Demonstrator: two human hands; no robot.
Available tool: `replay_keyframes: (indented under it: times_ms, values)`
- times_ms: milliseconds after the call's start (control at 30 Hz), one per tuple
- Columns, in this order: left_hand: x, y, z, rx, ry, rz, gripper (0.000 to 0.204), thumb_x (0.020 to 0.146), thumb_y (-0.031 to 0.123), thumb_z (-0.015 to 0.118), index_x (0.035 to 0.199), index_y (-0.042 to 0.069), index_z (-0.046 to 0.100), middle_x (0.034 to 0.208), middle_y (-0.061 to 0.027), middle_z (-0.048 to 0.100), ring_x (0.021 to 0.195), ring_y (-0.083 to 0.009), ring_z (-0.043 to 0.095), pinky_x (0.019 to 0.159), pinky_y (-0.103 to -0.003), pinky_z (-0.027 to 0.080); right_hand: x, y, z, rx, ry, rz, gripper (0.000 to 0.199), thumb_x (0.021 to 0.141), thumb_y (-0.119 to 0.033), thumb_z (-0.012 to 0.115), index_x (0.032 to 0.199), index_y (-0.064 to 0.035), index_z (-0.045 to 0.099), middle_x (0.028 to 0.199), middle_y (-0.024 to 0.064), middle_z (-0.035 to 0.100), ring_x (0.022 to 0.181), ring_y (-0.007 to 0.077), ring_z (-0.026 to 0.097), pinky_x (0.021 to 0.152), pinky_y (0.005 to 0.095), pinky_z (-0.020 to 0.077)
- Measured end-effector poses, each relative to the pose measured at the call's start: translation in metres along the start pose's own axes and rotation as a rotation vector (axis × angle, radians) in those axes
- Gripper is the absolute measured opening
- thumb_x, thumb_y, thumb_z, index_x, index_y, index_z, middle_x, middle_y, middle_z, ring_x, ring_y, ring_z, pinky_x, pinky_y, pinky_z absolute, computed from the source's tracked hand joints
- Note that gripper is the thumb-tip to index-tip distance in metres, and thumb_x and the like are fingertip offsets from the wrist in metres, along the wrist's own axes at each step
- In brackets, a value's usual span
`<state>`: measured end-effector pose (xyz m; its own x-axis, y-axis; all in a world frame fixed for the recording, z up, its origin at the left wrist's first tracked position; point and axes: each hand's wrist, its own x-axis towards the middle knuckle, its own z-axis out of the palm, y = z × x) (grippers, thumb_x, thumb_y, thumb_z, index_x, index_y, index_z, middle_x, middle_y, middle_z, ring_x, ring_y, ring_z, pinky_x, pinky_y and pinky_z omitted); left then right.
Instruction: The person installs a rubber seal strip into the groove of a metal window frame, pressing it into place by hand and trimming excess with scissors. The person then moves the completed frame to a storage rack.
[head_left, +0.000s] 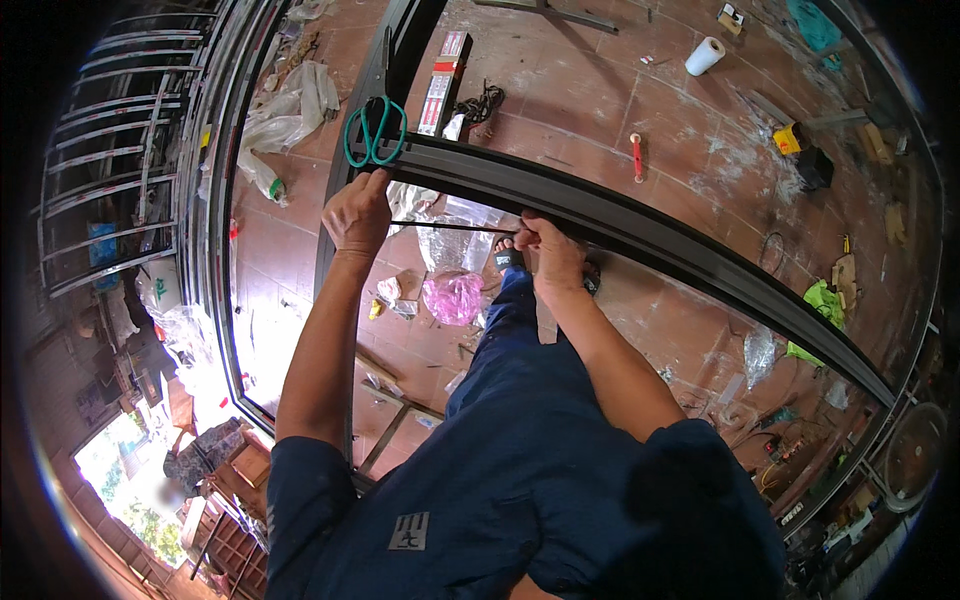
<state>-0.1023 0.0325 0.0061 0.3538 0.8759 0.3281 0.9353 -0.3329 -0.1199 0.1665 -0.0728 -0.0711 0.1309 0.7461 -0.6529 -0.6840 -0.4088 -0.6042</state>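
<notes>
A thin black strip runs stretched between my two hands, just on my side of a dark metal frame bar. My left hand is closed at the corner where the bar meets the upright piece, its fingertips against the frame and on the strip's left end. The strip's other end is pinched in my right hand, right under the bar's lower edge. Scissors with green handles rest on the frame corner just beyond my left fingers, blades pointing away. What my left fingertips press on is partly hidden.
On the tiled floor lie a spirit level, a white roll, a red-handled tool and a pink plastic bag. Metal frames with a barred grille stand at the left. Green plastic lies at the right.
</notes>
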Motion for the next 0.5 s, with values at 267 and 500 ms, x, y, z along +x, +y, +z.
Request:
replay_keyframes:
  times_ms: [267, 500]
  values:
    - [0.003, 0.003, -0.003, 0.009, 0.017, 0.018, 0.011, 0.090, 0.012, 0.066, 0.095, 0.020, 0.070, 0.077, -0.0032, 0.063, 0.068, -0.0280, 0.069, 0.058, -0.042, 0.054, -0.016, -0.037, -0.100, 0.031, 0.048, -0.116, 0.012, 0.091, -0.013, 0.073, 0.096, -0.0025, 0.074, 0.082, 0.0080, 0.072, 0.068, 0.0195, 0.068, 0.071, 0.0321, 0.0543]
    - [-0.001, 0.003, -0.004, -0.013, 0.004, -0.003, 0.011, 0.089, 0.011, 0.065, 0.094, 0.020, 0.070, 0.078, -0.0037, 0.064, 0.070, -0.0290, 0.070, 0.060, -0.043, 0.054, -0.047, -0.085, -0.149, 0.019, 0.188, -0.120, 0.014, 0.088, -0.013, 0.074, 0.096, -0.0022, 0.075, 0.083, 0.0064, 0.073, 0.066, 0.0177, 0.067, 0.064, 0.0275, 0.0486]
